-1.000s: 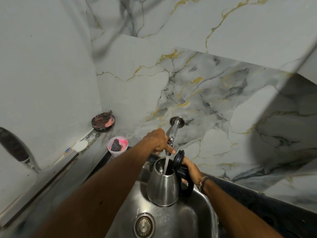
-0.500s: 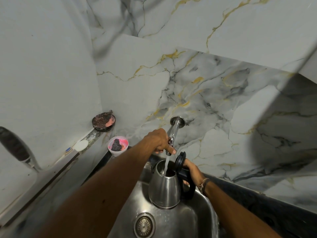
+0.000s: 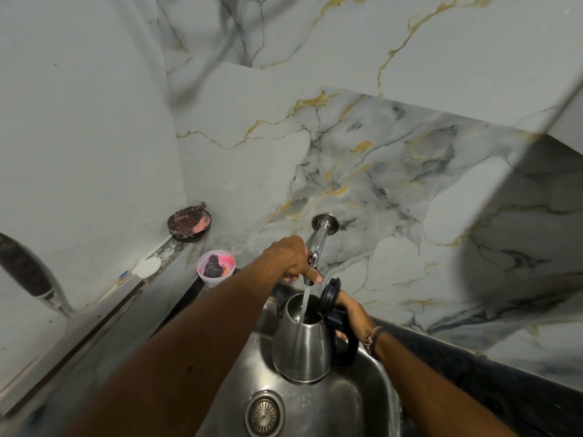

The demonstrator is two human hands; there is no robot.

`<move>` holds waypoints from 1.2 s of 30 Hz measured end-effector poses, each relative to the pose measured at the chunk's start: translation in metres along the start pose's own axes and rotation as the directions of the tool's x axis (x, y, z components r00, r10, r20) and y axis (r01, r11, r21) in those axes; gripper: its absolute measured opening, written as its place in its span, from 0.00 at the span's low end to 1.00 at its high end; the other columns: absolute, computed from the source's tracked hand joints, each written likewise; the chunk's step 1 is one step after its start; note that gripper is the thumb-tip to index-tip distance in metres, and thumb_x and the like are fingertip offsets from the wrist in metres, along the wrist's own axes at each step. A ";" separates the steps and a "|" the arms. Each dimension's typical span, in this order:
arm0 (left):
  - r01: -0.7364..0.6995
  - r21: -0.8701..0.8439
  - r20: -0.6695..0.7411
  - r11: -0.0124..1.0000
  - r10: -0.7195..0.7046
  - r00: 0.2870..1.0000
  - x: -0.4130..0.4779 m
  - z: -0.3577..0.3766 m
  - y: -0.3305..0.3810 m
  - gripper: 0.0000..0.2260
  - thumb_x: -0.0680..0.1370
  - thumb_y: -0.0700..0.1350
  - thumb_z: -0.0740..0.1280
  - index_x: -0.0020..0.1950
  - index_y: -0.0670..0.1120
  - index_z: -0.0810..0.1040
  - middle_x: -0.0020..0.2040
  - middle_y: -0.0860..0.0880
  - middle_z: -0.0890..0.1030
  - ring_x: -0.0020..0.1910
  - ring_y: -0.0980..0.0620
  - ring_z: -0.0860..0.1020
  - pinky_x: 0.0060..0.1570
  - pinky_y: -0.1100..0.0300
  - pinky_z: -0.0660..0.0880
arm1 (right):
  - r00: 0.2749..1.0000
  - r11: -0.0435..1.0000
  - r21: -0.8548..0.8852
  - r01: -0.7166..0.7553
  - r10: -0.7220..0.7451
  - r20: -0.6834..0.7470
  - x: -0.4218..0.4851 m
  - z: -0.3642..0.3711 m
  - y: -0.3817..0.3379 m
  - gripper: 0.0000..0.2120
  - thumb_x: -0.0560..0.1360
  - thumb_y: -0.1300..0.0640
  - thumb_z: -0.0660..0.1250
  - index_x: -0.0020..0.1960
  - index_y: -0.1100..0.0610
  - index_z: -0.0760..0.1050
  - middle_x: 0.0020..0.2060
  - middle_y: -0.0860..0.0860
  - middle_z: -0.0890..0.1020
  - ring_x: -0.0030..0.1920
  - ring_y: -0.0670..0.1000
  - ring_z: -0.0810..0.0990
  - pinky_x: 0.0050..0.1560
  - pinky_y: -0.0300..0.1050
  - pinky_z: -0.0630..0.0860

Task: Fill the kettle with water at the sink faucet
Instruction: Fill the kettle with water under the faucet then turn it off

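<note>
A steel kettle (image 3: 301,348) with a black handle and an upright open lid (image 3: 330,293) hangs over the steel sink (image 3: 344,408), right under the wall-mounted chrome faucet (image 3: 319,239). Water runs from the spout into the kettle's mouth. My right hand (image 3: 351,313) grips the black handle on the kettle's right side. My left hand (image 3: 291,258) is closed around the faucet's tap lever, just above the kettle.
The sink drain (image 3: 264,414) lies below the kettle. A pink-stained cup (image 3: 216,269) and a dark round dish (image 3: 189,223) stand on the ledge at the left corner. A white lid (image 3: 149,267) lies on the ledge. Marble wall rises behind; a dark counter edge (image 3: 473,373) runs right.
The kettle has shifted slightly right and down under the stream. Both hands keep their holds and water keeps running.
</note>
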State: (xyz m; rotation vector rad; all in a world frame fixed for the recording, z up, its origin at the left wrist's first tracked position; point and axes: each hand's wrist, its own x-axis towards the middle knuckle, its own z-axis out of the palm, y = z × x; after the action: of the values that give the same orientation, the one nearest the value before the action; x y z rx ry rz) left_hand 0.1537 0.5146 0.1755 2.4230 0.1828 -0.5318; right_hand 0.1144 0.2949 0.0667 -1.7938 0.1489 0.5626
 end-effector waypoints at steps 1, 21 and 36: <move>0.000 0.004 0.001 1.000 0.000 1.000 0.001 0.000 0.000 0.19 0.69 0.57 0.85 0.42 0.45 0.81 0.38 0.47 0.86 0.31 0.52 0.82 0.34 0.58 0.78 | 1.000 1.000 -0.002 0.002 -0.002 -0.001 0.000 0.000 0.000 0.43 0.65 0.25 0.70 0.58 0.62 0.91 0.62 0.68 0.88 0.63 0.71 0.86 0.68 0.64 0.78; 0.004 0.045 -0.003 0.999 -0.004 1.000 0.001 0.000 0.001 0.22 0.69 0.58 0.85 0.50 0.43 0.85 0.42 0.47 0.88 0.38 0.49 0.85 0.46 0.53 0.84 | 0.999 0.999 0.039 -0.037 0.036 0.023 -0.002 -0.002 0.002 0.42 0.67 0.25 0.69 0.55 0.63 0.91 0.47 0.65 0.89 0.50 0.62 0.81 0.53 0.57 0.75; 0.013 0.067 0.006 0.998 -0.013 1.000 -0.002 -0.001 0.004 0.25 0.68 0.59 0.85 0.54 0.42 0.85 0.45 0.46 0.90 0.49 0.46 0.90 0.52 0.51 0.86 | 0.999 0.999 0.019 -0.048 0.048 0.025 0.001 -0.004 0.004 0.44 0.64 0.25 0.70 0.57 0.63 0.90 0.50 0.64 0.90 0.51 0.62 0.82 0.55 0.58 0.74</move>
State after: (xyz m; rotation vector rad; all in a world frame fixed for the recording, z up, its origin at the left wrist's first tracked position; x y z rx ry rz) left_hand 0.1534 0.5121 0.1796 2.4862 0.1810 -0.5596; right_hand 0.1143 0.2903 0.0635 -1.7677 0.1804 0.6152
